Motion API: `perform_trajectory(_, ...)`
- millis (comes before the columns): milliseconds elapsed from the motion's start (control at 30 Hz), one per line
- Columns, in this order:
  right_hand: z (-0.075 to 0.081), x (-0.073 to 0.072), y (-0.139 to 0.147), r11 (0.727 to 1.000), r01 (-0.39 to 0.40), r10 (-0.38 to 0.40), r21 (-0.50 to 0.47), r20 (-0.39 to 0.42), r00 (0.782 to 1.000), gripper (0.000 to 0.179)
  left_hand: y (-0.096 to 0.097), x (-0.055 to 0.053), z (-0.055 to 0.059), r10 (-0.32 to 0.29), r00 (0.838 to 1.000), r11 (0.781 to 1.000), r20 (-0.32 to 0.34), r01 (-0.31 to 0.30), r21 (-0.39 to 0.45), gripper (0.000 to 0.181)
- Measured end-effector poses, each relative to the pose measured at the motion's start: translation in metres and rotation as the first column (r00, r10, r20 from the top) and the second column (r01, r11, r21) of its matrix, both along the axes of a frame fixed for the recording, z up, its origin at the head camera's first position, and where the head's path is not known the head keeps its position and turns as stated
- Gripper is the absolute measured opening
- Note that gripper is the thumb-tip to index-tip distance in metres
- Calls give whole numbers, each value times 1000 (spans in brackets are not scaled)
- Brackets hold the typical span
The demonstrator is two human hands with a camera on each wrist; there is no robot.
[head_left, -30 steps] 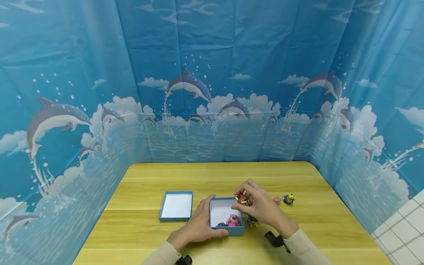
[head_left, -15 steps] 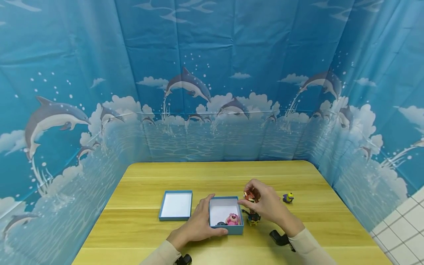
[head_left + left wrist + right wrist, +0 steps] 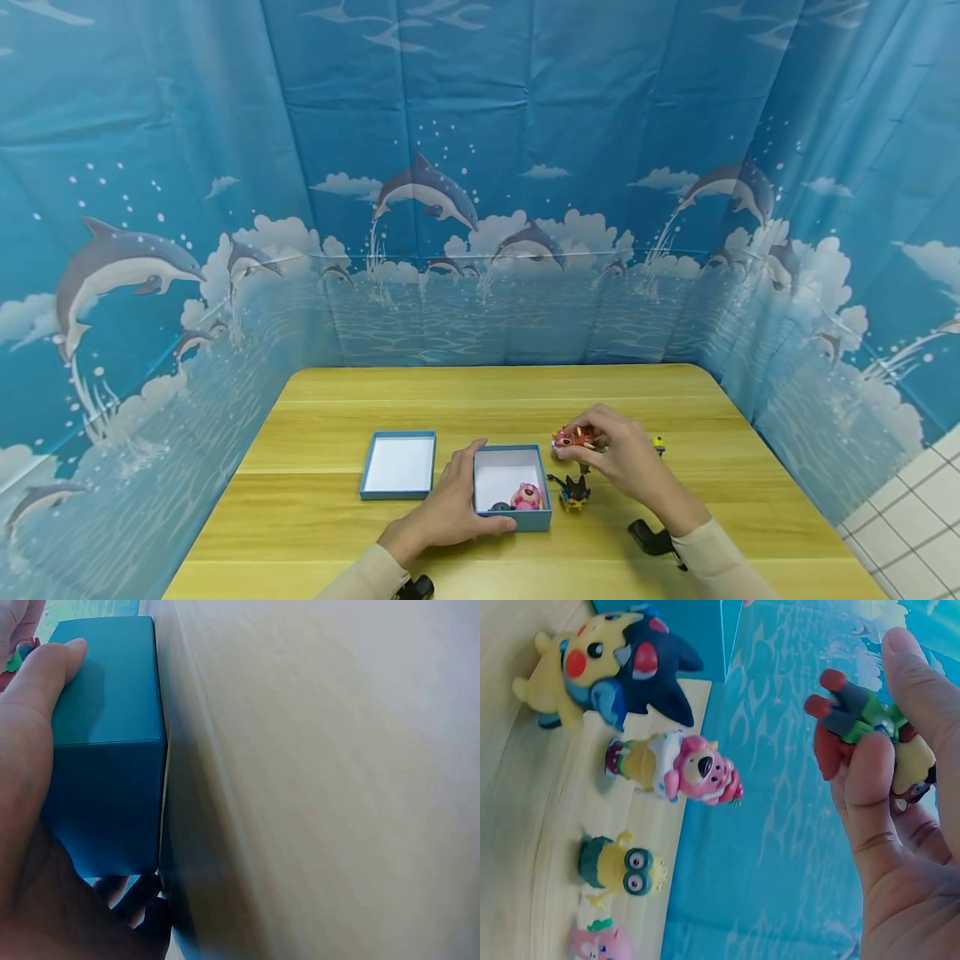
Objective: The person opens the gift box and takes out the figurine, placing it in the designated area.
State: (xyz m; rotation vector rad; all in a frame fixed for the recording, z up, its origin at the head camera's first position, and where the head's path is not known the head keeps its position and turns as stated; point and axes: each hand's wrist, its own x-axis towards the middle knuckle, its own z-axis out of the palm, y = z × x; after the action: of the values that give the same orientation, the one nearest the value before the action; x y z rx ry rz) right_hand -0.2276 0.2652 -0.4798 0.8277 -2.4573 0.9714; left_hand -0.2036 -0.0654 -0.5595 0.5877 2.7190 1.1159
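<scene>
- We locate the small figure of green, grey and red moulded plastic (image 3: pixel 864 718) raised above the wood-grain bench (image 3: pixel 450 398), pinched between thumb and fingers of the right grip (image 3: pixel 628 460).
- We see the left grip (image 3: pixel 453 510) clasping the open-topped, square blue cardboard box (image 3: pixel 527 522), thumb on the near wall.
- We judge the figure light, stiff and somewhat slippery; take it around the torso, sparing thin projections.
- We rate the box light and easily dented; hold its outer walls gently.
- We cannot make out the figure's upper part behind the fingers, or identify the dark grey item (image 3: pixel 500 507) inside the box.
</scene>
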Motion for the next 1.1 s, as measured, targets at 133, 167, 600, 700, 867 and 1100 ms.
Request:
perform_trajectory(133, -2, 0, 5, 1000, 6, -6, -3, 6, 1000, 23, 0, -1, -1, -1, 1000, 1000, 1, 1, -3, 138)
perform_trajectory(167, -2, 0, 6, 1000, 6, -6, -5, 11, 1000, 23, 0, -1, -1, -1, 1000, 1000, 0, 1, -5, 138)
perform_trajectory(600, -4, 8, 25, 999, 45, -46, 24, 58, 997, 19, 1, -1, -1, 1, 1000, 1000, 15, -1, -9, 139)
perform_trajectory(700, -3, 9, 29, 998, 59, -61, 25, 85, 995, 18, 0, -1, -1, 0, 1000, 1000, 11, 0, -9, 139)
perform_trajectory(867, -4, 11, 35, 997, 70, -74, 32, 130, 989, 18, 0, -2, -2, 1, 1000, 1000, 0, -1, -17, 139)
perform_trajectory(1100, -8, 13, 41, 994, 79, -92, 76, 189, 978, 26, 0, -1, -1, -1, 1000, 1000, 4, 1, -16, 138)
